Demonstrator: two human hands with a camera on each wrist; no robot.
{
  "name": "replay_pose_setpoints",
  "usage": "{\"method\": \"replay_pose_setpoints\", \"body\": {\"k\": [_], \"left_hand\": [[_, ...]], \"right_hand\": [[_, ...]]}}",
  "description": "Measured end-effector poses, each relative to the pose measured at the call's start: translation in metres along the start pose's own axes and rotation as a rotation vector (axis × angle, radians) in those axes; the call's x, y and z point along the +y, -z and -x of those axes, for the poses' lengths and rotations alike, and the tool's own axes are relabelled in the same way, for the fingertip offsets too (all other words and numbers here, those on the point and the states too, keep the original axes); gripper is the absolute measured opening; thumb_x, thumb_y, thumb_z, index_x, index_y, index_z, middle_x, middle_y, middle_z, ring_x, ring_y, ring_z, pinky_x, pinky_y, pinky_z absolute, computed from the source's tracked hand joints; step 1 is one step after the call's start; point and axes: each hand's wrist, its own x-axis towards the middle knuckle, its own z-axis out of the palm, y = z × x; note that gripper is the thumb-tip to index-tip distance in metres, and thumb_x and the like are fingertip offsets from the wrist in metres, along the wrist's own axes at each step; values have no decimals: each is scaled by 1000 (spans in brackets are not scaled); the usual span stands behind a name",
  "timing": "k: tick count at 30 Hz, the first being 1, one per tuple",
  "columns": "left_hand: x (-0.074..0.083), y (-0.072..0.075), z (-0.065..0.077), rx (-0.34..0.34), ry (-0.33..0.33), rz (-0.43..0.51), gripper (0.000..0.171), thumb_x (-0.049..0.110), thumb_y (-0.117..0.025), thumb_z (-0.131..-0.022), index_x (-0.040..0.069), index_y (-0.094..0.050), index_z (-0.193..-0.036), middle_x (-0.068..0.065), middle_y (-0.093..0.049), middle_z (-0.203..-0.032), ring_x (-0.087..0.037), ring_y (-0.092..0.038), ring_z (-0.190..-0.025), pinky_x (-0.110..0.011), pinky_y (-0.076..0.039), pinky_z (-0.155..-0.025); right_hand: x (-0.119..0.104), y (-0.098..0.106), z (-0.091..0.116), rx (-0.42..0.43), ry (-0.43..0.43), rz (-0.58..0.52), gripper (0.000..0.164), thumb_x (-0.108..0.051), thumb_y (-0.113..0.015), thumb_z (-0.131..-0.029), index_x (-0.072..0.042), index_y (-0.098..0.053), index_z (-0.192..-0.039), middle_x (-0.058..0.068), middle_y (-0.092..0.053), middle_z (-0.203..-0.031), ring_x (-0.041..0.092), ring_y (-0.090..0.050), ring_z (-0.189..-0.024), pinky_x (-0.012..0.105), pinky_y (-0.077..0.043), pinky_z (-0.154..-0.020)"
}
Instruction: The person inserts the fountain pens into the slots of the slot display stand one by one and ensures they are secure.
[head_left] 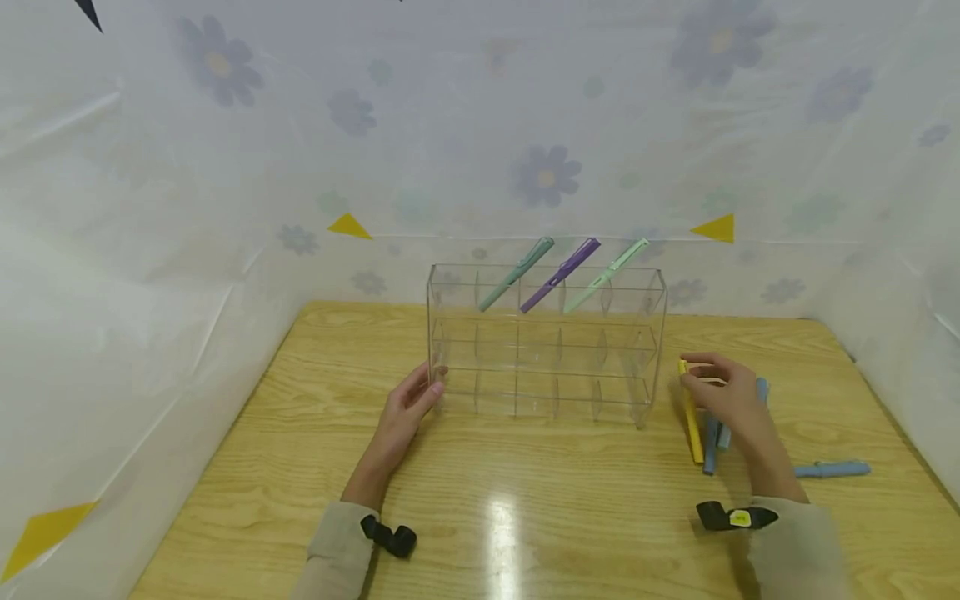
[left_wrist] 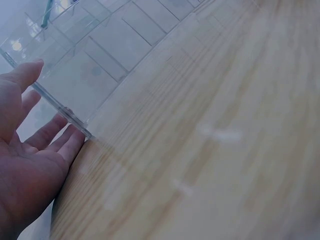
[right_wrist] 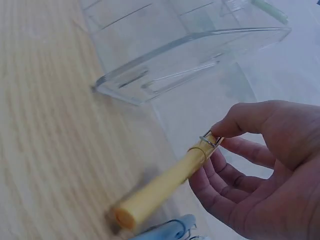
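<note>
A clear plastic pen rack point(head_left: 536, 354) with several compartments stands upright on the table. Three pens lean in its top row: dark green point(head_left: 517, 273), purple point(head_left: 561, 275) and pale green point(head_left: 607, 275). At the rack's left side, my left hand point(head_left: 406, 408) touches the edge; in the left wrist view its fingers are extended, thumb near the front. To the right of the rack, my right hand point(head_left: 731, 396) pinches a yellow pen point(head_left: 692, 421) by its clip end between thumb and fingers. The pen's other end point(right_wrist: 127, 215) slants down toward the tabletop.
Blue pens point(head_left: 711, 446) lie under and beside my right hand, partly hidden by it. A separate light blue pen point(head_left: 832, 469) lies farther right. White flower-patterned sheeting point(head_left: 480, 150) encloses the wooden table point(head_left: 300, 467) at the back and sides.
</note>
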Motion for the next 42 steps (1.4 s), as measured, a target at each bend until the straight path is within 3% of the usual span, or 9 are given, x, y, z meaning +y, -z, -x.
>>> {"method": "replay_pose_setpoints", "body": {"k": [5, 9, 15, 23, 33, 42], "left_hand": [[0, 0, 0, 2, 0, 0, 51, 25, -60, -106, 19, -47, -155, -14, -55, -149, -27, -48, -140, -26, -45, -105], [0, 0, -1, 4, -6, 1, 51, 24, -60, -106, 18, -48, -155, -13, -56, -148, -28, -48, -140, -25, -45, -104], [3, -1, 0, 2, -2, 8, 51, 23, -60, -106, 14, -47, -155, -15, -55, -148, -28, -47, -141, -24, -45, -103], [4, -2, -1, -1, 6, 23, 52, 20, -59, -107, 11, -45, -155, -15, -54, -148, -29, -46, -141, -24, -45, -104], [3, -2, -1, 3, 4, 21, 52, 21, -60, -106, 13, -46, -156, -16, -54, -148, -30, -47, -141, -25, -45, -103], [1, -3, 0, 10, 2, 4, 51, 22, -61, -106, 14, -48, -155, -12, -55, -148, -29, -48, -140, -23, -45, -103]], "right_hand": [[-8, 10, 2, 39, 23, -87, 43, -24, -67, -102, -9, -58, -141, -3, -63, -115, -1, -66, -91, 27, -59, -73], [-20, 13, 3, 55, 58, -159, 43, -21, -69, -101, -14, -59, -142, -8, -65, -114, 2, -68, -93, 23, -58, -73], [-40, 14, 8, 94, 100, -286, 41, -15, -71, -99, -11, -62, -139, -4, -67, -110, 4, -70, -92, 22, -58, -71], [-69, 2, 10, 96, 229, -529, 38, 0, -71, -95, 7, -60, -132, 6, -68, -104, 13, -73, -90, 30, -60, -72], [-99, -28, 5, 98, 328, -640, 33, 7, -70, -94, 11, -61, -125, 10, -66, -103, 17, -73, -87, 34, -60, -72], [-126, -49, -7, 223, 394, -810, 30, 11, -73, -89, 16, -61, -116, 17, -67, -99, 23, -74, -84, 40, -59, -75]]}}
